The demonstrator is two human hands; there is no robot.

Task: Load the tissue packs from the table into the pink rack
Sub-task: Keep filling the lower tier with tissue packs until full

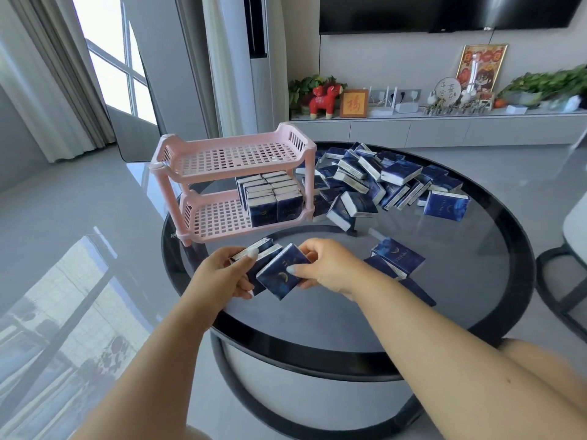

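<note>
A pink two-shelf rack [193, 160] stands at the left rear of the round dark glass table [444, 296]. Its top shelf is bare; several dark blue tissue packs [270, 198] stand upright in rows at the right end of the bottom shelf. In front of the rack, just above the table, my left hand [222, 274] grips a few tissue packs [260, 249] fanned together. My right hand [330, 265] pinches the nearest held pack [279, 274] from the right side. A loose heap of packs [381, 182] lies right of the rack, and two more packs [397, 257] lie near my right wrist.
A long low cabinet [444, 128] with ornaments, frames and plants runs along the far wall under a dark screen. A tall white air conditioner [260, 58] stands behind the rack. A seat edge [575, 230] and its dark frame show at the right. The floor is glossy grey tile.
</note>
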